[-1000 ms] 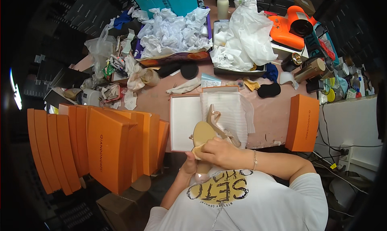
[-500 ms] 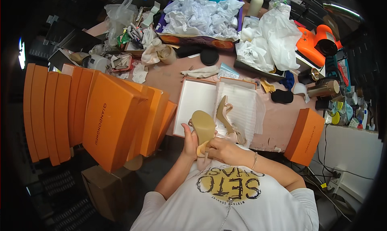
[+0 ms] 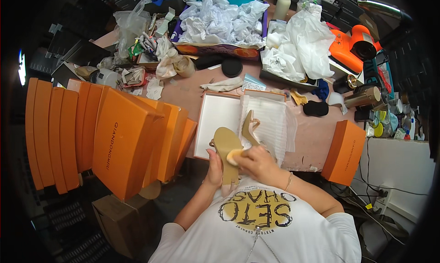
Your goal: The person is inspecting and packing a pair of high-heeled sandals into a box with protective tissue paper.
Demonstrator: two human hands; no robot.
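Observation:
My left hand (image 3: 213, 169) grips a high-heeled sandal (image 3: 225, 141) by its side, the tan sole turned up toward me. In my closed right hand (image 3: 263, 164) is a small pale-yellow pad (image 3: 233, 157), pressed against the middle of that sole; whether it is sponge or folded cloth I cannot tell. Just beyond my hands lies a matching sandal (image 3: 249, 130) on its side, on the white wrapping sheet (image 3: 270, 118) in an open shoe box. My right hand hides part of this second sandal. The white inside of another box half (image 3: 215, 121) shows to its left.
Orange shoe boxes (image 3: 123, 139) stand stacked at the left. One more orange box (image 3: 344, 153) is at the table's right edge. Across the back are a purple box of crumpled paper (image 3: 220, 47), white plastic bags (image 3: 311, 43) and an orange device (image 3: 350, 47). A yellow cloth (image 3: 299, 98) lies nearby.
My right hand has moved the pad up from the sandal's heel end to the middle of the sole. The sandal in my left hand has tilted, showing more of its sole.

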